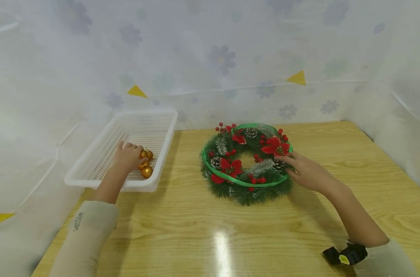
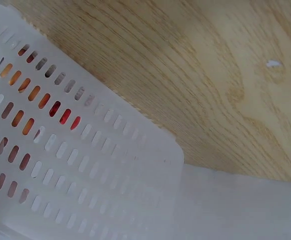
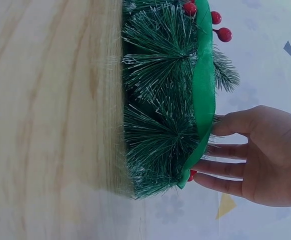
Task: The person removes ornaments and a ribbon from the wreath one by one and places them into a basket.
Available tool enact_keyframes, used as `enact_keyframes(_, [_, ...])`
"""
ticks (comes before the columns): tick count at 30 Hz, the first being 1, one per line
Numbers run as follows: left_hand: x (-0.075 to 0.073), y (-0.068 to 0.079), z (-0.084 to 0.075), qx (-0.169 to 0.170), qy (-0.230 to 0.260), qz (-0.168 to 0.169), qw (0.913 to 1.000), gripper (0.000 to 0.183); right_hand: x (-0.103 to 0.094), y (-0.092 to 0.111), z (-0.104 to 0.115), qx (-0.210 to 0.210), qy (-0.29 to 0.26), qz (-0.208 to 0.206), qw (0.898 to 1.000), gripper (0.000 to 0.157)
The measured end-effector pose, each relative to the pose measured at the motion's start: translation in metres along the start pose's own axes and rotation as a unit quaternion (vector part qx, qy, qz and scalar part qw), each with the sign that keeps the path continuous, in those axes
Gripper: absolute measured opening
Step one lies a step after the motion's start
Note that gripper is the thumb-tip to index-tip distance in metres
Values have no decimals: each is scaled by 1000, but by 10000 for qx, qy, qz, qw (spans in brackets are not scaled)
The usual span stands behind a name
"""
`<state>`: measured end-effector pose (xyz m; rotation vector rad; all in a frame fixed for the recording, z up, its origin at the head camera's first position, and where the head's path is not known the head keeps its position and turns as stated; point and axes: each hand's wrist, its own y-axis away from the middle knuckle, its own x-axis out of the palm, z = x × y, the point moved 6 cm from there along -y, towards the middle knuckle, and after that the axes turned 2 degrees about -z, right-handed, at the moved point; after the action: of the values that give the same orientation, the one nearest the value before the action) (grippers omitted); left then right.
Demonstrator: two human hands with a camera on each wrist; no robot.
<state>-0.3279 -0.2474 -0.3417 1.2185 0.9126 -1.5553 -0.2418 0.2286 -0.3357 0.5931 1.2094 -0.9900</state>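
A green wreath [image 1: 246, 194] with red poinsettias, berries, pinecones and frosted sprigs lies on the table, a green ribbon [image 1: 203, 156] looped around its upper side. My right hand [image 1: 308, 173] is at the wreath's right edge, its fingertips touching the greenery beside the ribbon. In the right wrist view the fingers of that hand [image 3: 265, 160] are fairly straight. My left hand [image 1: 126, 157] reaches into a white plastic basket [image 1: 164, 154], over several gold baubles [image 1: 147, 172]. Its fingertips are partly hidden among the baubles. The left wrist view shows mostly the basket's slotted wall [image 2: 135, 165].
The basket stands at the left of the wooden table [image 1: 182, 223], by the white flowered sheet [image 1: 196, 46] that hangs behind and at both sides. Yellow triangles [image 1: 297, 78] are on the sheet. A black wrist camera [image 1: 352, 254] sits on the right forearm.
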Motion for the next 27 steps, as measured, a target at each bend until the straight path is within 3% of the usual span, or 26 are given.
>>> enact_keyframes(18, [4,-1,1,25,507,-16,9987,49,-1,2,2,-18,-12,-1,10000,46])
enact_keyframes(21, [-2,-2,2,38,520,-328,9981,47,-1,2,2,-14,5,-20,10000,46])
enact_keyframes(27, [-31,2,-4,-44,506,-1423,9885,38,-2,1,1,-2,6,-7,10000,46])
